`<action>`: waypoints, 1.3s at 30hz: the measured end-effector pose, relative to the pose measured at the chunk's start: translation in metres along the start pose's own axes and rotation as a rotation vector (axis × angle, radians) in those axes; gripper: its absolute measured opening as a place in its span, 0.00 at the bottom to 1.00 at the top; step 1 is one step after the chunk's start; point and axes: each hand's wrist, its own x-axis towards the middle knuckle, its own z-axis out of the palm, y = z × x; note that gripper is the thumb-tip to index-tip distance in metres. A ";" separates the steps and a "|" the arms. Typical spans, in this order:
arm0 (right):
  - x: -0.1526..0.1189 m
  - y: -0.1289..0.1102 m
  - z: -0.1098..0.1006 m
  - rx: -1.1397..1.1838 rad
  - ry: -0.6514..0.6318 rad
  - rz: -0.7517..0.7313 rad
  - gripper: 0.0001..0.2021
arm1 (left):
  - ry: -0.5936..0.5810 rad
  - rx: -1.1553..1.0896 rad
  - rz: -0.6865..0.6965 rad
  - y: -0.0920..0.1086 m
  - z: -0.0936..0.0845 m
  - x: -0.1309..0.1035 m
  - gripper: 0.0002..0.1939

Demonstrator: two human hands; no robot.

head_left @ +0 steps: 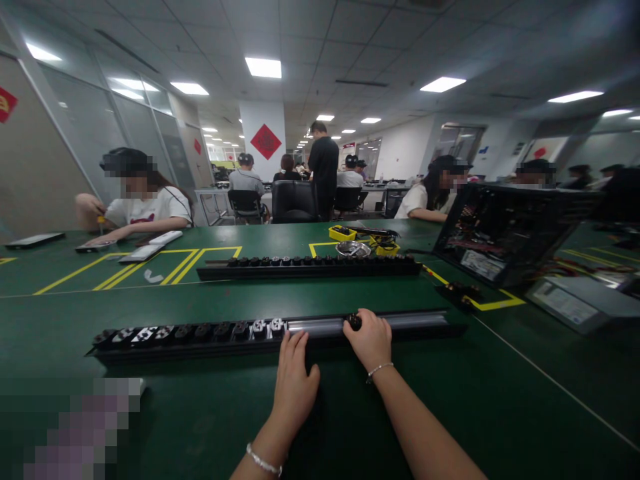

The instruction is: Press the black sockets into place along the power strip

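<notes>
A long black power strip housing (pixel 320 341) lies across the green table in front of me. Black and white socket modules (pixel 203 331) sit in a row along its left half, while the channel to their right shows a bare grey lining. With fingers stretched out, my left hand (pixel 295 377) touches the housing's near edge by the last white socket. My right hand (pixel 373 339) pinches a small black socket module (pixel 355 322) over the open channel; the fingers partly cover it.
Behind lies a second strip with sockets (pixel 310 268). Yellow trays (pixel 343 233) and a metal bowl (pixel 353 249) stand beyond it. At right are an open computer case (pixel 505 230) and a grey metal box (pixel 580 303). A person (pixel 143 207) works at far left.
</notes>
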 end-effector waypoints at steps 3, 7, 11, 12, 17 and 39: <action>0.000 0.002 0.002 0.025 0.003 -0.018 0.15 | 0.007 0.011 0.005 0.000 0.000 0.000 0.28; -0.001 0.004 0.004 0.045 0.024 -0.024 0.14 | -0.004 0.022 0.011 0.001 -0.001 0.000 0.28; -0.001 0.006 0.003 0.050 0.028 -0.029 0.14 | -0.008 0.014 -0.001 0.002 -0.002 0.000 0.28; -0.001 0.007 0.003 0.049 0.030 -0.029 0.14 | -0.004 0.006 -0.002 0.002 -0.002 0.000 0.28; -0.002 0.007 0.001 0.059 0.038 -0.028 0.12 | -0.005 -0.013 -0.011 0.002 -0.002 0.000 0.28; -0.003 0.010 0.003 0.072 0.070 -0.038 0.12 | 0.012 -0.018 0.010 0.000 0.000 0.000 0.28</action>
